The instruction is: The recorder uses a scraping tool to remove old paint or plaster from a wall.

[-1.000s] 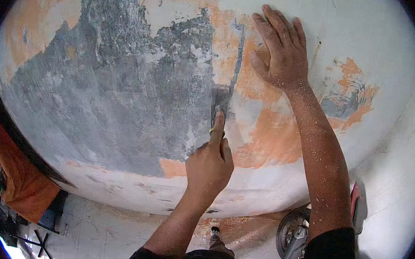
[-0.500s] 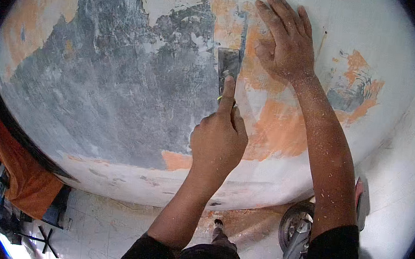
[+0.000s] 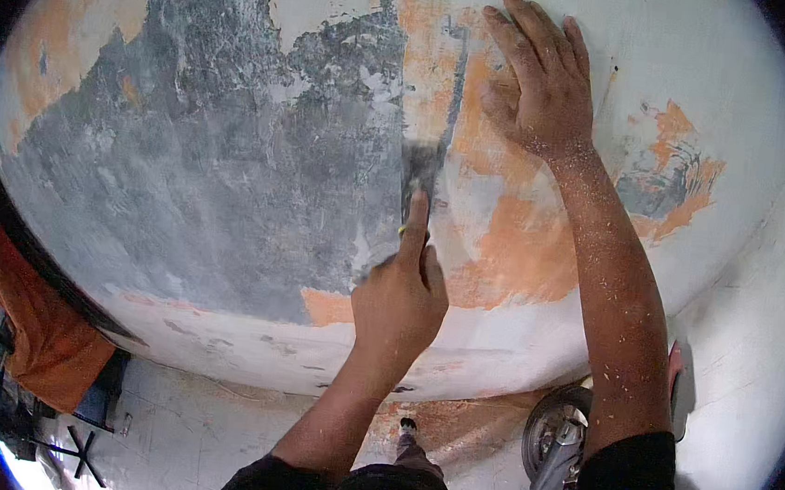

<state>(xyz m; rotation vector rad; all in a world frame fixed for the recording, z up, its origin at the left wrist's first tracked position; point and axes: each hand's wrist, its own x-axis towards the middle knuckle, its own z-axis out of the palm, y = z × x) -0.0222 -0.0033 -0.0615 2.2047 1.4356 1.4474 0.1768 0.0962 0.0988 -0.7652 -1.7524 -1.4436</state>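
My left hand [image 3: 399, 297] is wrapped around the handle of a flat-bladed scraper [image 3: 421, 166], its index finger stretched along the blade. The blade lies against the wall [image 3: 231, 166], over a strip between grey bare surface and orange and pale patches; the handle is mostly hidden in my fist. To the upper right, my right hand [image 3: 547, 81] rests flat on the wall with its fingers spread and nothing in it. Pale flakes of dust speckle both forearms, the right one more heavily.
A motorbike wheel [image 3: 555, 434] shows at the lower right, by my right arm. An orange-brown cloth [image 3: 60, 361] hangs at the lower left, near a black-legged stand [image 3: 80, 454]. Dusty debris lies on the tiled floor [image 3: 171, 431] along the wall's foot.
My left hand and the scraper have moved down the wall, toward me. The right hand stays in the same place on the wall.
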